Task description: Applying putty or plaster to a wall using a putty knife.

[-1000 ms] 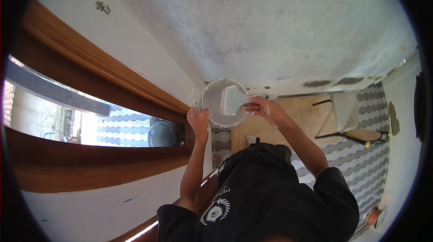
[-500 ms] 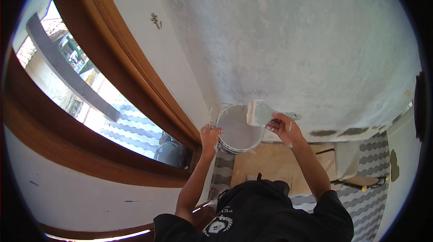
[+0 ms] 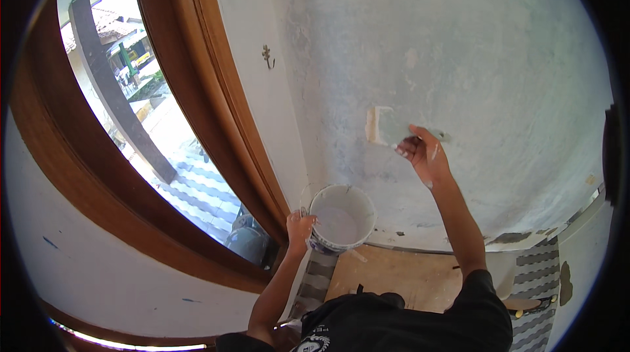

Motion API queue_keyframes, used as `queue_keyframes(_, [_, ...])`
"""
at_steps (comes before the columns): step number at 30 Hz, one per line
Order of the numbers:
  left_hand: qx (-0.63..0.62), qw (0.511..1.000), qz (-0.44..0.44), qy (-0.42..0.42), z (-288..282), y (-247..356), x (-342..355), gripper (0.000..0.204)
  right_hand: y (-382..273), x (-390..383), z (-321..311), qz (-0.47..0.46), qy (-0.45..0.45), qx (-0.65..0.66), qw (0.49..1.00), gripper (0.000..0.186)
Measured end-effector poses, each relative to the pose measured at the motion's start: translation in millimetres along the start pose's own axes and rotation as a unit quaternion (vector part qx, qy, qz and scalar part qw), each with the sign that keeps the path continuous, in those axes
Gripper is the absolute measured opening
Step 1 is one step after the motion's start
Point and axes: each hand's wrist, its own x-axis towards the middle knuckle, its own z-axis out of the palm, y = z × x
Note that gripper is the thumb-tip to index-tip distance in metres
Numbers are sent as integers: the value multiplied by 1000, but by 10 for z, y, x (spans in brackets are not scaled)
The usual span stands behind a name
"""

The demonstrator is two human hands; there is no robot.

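Note:
My right hand point(image 3: 423, 152) is closed round the handle of a wide paintbrush point(image 3: 394, 125). The brush has a pale grey-green body and whitish bristles pointing left, and it is held in front of the patchy wall point(image 3: 472, 57); whether the bristles touch it I cannot tell. Lower and to the left, my left hand point(image 3: 301, 228) grips the rim of a white bucket point(image 3: 359, 211). Whitish paint point(image 3: 338, 226) lies inside the bucket, and a thin wire handle shows at its left side. White smears mark my fingers.
To the left is a brown wooden window frame point(image 3: 226, 116), with a tiled area outside. A hook point(image 3: 267, 57) is fixed on the narrow wall strip. Below the bucket lies a wooden board point(image 3: 387, 273) above a patterned tile floor point(image 3: 535, 267). Bare patches mark the wall's lower edge.
My right hand has lifted the paintbrush from over the bucket up in front of the wall. The view has tilted upward, and the bucket, still in my left hand, sits lower in the picture.

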Motion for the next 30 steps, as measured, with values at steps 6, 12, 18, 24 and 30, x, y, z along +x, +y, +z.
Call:
queue_keyframes(6, [23,999,-28,-5,-70,-111,-99,6,-664,681,503,-83,-47,-18,995,18])
queue_keyframes(12, [-135,979,-153,9,-110,-140,-149,7,-1597,1499,1127,-230,-90,-162,955,20])
queue_keyframes(18, [-140,974,-175,40,-36,185,-161,9,-2599,2139,1754,-398,-80,-418,812,29])
queue_keyframes(24, [-121,981,-140,65,7,223,-149,12,-2653,2091,2714,-396,-169,-566,703,30])
queue_keyframes(30, [-206,958,-184,80,65,342,-151,11,-2645,2300,2859,-620,-60,-736,265,37])
